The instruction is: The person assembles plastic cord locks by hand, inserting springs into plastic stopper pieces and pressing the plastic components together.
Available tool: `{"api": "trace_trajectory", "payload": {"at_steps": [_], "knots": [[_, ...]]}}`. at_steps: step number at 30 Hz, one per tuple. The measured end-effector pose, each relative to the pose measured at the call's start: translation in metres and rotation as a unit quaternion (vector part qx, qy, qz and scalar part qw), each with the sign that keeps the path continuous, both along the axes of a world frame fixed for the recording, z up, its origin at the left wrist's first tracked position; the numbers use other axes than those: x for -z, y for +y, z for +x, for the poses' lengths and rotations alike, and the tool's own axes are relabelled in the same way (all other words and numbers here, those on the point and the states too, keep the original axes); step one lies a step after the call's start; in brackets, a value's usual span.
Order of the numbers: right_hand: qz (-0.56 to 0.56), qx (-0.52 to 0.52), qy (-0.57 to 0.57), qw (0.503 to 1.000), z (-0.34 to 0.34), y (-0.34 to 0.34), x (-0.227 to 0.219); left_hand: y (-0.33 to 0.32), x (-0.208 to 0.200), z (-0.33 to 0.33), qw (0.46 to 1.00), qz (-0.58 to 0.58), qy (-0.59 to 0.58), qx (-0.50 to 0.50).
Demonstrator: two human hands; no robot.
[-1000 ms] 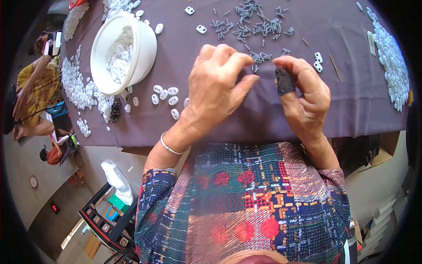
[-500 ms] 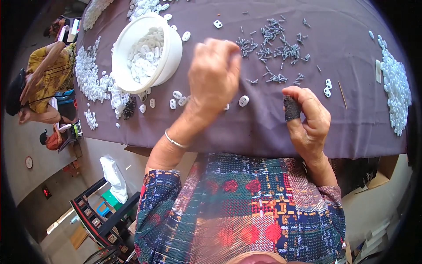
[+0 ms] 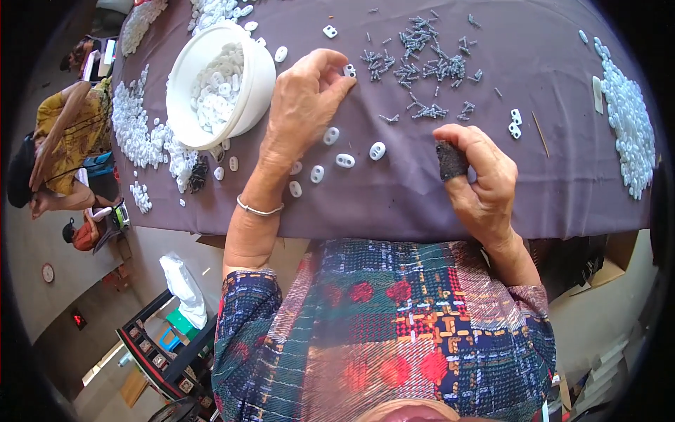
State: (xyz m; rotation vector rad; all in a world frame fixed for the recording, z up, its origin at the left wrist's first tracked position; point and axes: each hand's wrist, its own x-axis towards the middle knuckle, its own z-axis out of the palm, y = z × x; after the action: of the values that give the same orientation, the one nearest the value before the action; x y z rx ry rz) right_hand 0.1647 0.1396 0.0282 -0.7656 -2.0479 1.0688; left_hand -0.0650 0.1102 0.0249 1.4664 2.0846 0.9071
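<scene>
Between thumb and forefinger my left hand [image 3: 304,105] pinches a small white two-hole cord lock piece [image 3: 349,71], raised over the purple cloth. Several similar loose oval pieces, among them one cord lock piece [image 3: 377,150], lie between my hands. My right hand [image 3: 485,179] is closed at the right, its thumb wrapped in a black cover [image 3: 451,162] and pressed to the forefinger. Whatever it may hold is hidden. Small metal springs [image 3: 450,68] lie scattered beyond and between both hands.
A white tub [image 3: 264,88] of white pieces stands left. Piles of white pieces lie at the left [image 3: 130,116] and right [image 3: 629,133] edges. Two joined white pieces [image 3: 515,124] and a thin stick [image 3: 540,133] lie right. Another person [image 3: 67,133] sits at the far left.
My left hand has drawn back slightly left, and the white piece in its fingertips now shows. Loose pieces it covered are visible. My right hand keeps its pinch. The whole view has shifted a little.
</scene>
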Motion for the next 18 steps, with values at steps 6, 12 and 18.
{"api": "trace_trajectory", "payload": {"at_steps": [6,12,18], "knots": [[-0.005,-0.006,-0.009,1.0,0.001,-0.003,-0.001,0.002,0.004,-0.012,0.998,-0.034,0.017,0.042],[-0.002,-0.003,0.007,1.0,0.0,-0.003,0.001,-0.003,-0.001,0.003,0.999,0.008,0.008,0.036],[-0.015,-0.019,-0.004,1.0,-0.001,-0.002,-0.001,-0.038,-0.027,0.047,0.919,-0.043,-0.391,-0.019]]}}
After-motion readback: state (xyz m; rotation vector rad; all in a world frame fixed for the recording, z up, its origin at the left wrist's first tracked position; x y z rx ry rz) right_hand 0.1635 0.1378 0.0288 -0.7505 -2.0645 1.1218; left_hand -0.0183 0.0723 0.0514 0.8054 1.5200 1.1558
